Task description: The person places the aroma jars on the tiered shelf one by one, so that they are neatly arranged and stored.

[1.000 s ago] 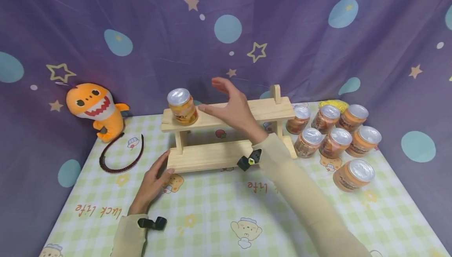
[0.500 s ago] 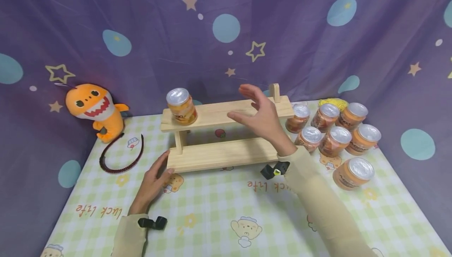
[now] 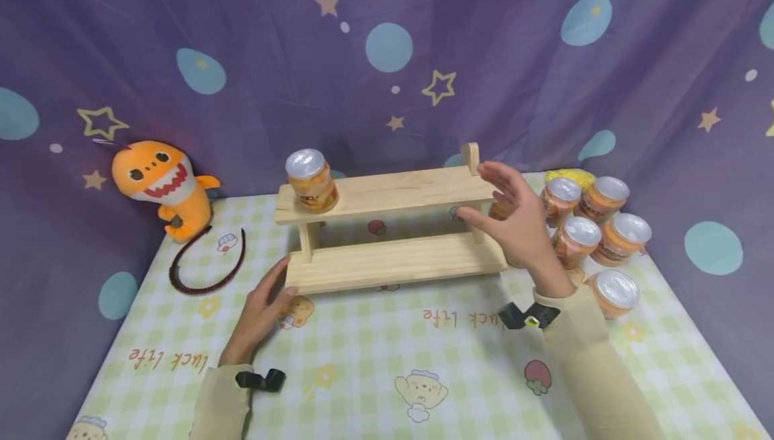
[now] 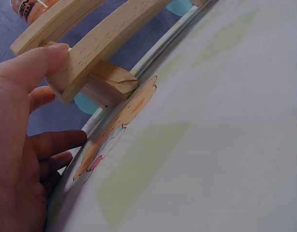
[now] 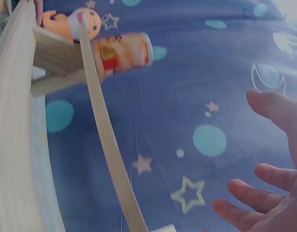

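Note:
A two-tier wooden shelf [image 3: 387,193] stands on the checked tablecloth. One orange can with a silver lid [image 3: 311,181] stands on the left end of its top board; the right wrist view shows this can [image 5: 122,51] too. My left hand [image 3: 266,305] lies flat on the cloth, thumb against the left end of the shelf's lower board [image 4: 85,63]. My right hand [image 3: 514,222] hovers open and holding nothing at the shelf's right end, in front of a cluster of the same cans [image 3: 598,225]. In the right wrist view the fingers [image 5: 264,193] are spread.
An orange shark plush [image 3: 162,185] sits at the back left with a dark hairband [image 3: 205,269] beside it. A yellow object [image 3: 571,177] lies behind the cans. A purple star-print curtain [image 3: 387,57] closes in the back and sides.
My right hand has moved right from beside the can on the top board to the shelf's right end, near the can cluster. The left hand has stayed put.

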### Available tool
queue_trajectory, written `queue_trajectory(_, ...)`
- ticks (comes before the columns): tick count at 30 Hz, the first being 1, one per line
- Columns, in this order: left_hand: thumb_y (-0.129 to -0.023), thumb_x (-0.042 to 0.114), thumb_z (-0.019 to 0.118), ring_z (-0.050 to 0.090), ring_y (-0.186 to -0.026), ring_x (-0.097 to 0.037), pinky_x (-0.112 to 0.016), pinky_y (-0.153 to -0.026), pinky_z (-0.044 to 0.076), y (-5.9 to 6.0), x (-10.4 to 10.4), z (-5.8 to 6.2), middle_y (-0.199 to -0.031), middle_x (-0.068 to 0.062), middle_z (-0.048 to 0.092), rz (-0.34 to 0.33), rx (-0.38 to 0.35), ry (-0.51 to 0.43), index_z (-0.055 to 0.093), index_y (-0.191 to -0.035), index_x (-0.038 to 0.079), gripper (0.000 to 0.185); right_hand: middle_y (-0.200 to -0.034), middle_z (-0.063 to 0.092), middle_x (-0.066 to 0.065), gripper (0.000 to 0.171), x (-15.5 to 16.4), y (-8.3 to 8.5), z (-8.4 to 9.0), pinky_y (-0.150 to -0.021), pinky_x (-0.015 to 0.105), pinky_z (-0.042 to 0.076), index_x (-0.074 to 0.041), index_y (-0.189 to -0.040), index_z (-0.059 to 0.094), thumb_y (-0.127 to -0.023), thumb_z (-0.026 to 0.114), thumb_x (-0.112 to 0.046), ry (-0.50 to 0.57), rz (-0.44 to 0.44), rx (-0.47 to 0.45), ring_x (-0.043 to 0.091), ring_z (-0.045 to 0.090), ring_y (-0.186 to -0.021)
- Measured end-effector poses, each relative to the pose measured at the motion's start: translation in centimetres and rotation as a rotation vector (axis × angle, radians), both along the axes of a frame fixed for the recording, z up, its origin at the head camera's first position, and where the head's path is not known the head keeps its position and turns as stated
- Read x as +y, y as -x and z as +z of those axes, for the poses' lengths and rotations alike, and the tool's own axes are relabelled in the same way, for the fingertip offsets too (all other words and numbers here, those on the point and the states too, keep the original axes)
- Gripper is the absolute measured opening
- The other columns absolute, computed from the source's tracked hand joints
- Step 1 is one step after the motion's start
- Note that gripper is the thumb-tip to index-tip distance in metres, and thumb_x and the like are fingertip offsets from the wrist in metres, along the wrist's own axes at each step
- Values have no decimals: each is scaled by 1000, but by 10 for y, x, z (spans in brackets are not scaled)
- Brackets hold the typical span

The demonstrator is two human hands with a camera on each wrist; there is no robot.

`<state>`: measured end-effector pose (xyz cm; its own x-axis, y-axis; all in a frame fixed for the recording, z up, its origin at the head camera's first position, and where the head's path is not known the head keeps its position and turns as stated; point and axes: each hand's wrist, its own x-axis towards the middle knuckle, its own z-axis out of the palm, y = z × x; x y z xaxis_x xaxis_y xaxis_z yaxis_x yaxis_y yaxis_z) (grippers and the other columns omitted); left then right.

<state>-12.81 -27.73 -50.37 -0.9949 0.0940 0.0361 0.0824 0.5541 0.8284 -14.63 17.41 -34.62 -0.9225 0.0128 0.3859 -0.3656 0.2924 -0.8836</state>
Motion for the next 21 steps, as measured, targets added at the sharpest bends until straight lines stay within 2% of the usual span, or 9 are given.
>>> queue_trajectory(3,-100,32,62,27,-153,-38,-62,-124,20,0,0,1,-165,-7,32,-1,6,-1,33,-156,36,64,-144,57,11,69,15,-8,-3,-114,30,45,-7,-143,51,-81,80,0,2,-48,4,9,54,-134)
queue_trajectory(5,-100,32,62,27,-153,-39,-62,-124,20,0,-1,2,-165,-8,32,-4,5,1,33,-156,36,64,-141,60,5,68,26,-14,-6,-109,17,45,-7,-142,51,-81,79,1,7,-80,4,2,54,-130)
queue_trajectory(7,-100,32,62,27,-153,-39,-62,-124,20,0,-1,3,-165,-8,32,-6,4,2,33,-156,35,64,-136,61,-4,67,36,-20,-11,-104,9,44,-6,-142,52,-81,78,3,17,-107,10,-2,55,-126)
queue_trajectory(10,-99,31,63,28,-153,-39,-62,-124,20,0,-1,4,-165,-8,32,-3,6,6,33,-156,35,64,-132,62,-12,68,52,-29,-17,-101,8,45,-5,-142,52,-80,77,7,45,-135,12,-1,56,-124)
queue_trajectory(13,-100,31,62,27,-153,-39,-61,-124,20,1,-2,4,-165,-7,32,-2,4,3,33,-156,35,64,-132,63,-11,68,65,-36,-22,-100,8,45,-7,-142,52,-80,77,7,60,-178,-16,0,57,-124)
queue_trajectory(18,-100,32,62,27,-153,-38,-61,-124,20,1,-2,1,-165,-7,32,-1,-11,-7,33,-156,37,63,-132,62,-11,68,85,-48,-30,-99,7,46,-11,-142,53,-81,78,4,16,-252,-62,-3,56,-123)
queue_trajectory(21,-100,31,62,27,-153,-38,-61,-124,20,1,-1,-1,-165,-7,32,-1,-12,-8,33,-156,37,63,-127,63,-16,69,96,-54,-33,-97,5,46,-11,-141,54,-79,79,7,0,-296,-65,-5,57,-121)
